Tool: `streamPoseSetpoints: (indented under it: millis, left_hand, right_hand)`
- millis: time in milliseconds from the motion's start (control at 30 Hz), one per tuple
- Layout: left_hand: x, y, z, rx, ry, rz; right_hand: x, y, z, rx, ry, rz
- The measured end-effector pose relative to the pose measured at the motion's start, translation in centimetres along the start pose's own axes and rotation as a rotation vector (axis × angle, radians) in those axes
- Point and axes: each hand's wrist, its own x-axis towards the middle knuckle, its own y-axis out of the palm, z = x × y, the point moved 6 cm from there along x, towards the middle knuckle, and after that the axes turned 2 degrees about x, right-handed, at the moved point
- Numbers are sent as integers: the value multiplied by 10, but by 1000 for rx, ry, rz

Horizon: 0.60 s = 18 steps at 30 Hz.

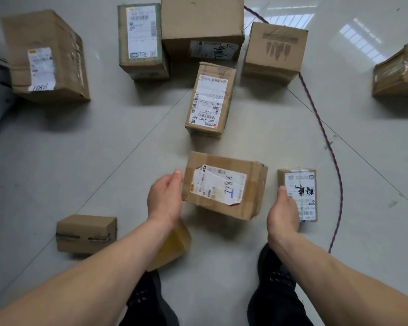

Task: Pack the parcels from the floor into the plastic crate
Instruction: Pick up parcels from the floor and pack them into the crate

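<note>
A cardboard parcel with a torn white label marked in blue [224, 184] is in the middle of the floor, slightly tilted, with a shadow under its near side. My left hand [164, 198] grips its left end, thumb on the top edge. My right hand [283, 209] is open, fingers apart, in the gap between that parcel and a small labelled parcel [300, 194] to the right, and partly covers the small one. No plastic crate is clearly in view.
Several more parcels stand on the tiled floor: a labelled upright one [210, 102] ahead, large boxes [201, 24] behind it, a small box [86, 232] at lower left, a yellowish one [172, 245] under my left forearm. A purple rope [337, 175] curves along the right. My black shoes [276, 292] are below.
</note>
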Motion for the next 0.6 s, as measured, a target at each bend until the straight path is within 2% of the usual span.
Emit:
streamPoseSetpoints:
  millis: [67,133,233,433,600]
  left_hand:
    - [8,-2,11,45,-61,-4]
    - [14,6,18,49,-123,82]
    - [17,23,19,54,-116,192]
    - [6,58,2,-125,-165,474]
    - [-14,25,3,-118,-140,428]
  right_hand:
    - [5,3,-4,3,-18,1]
    - [5,10,-8,54,-13,50]
    - [9,13,-7,125,-20,51]
    - [11,23,7,208,-38,158]
    - [-22,16,32,78,-107,161]
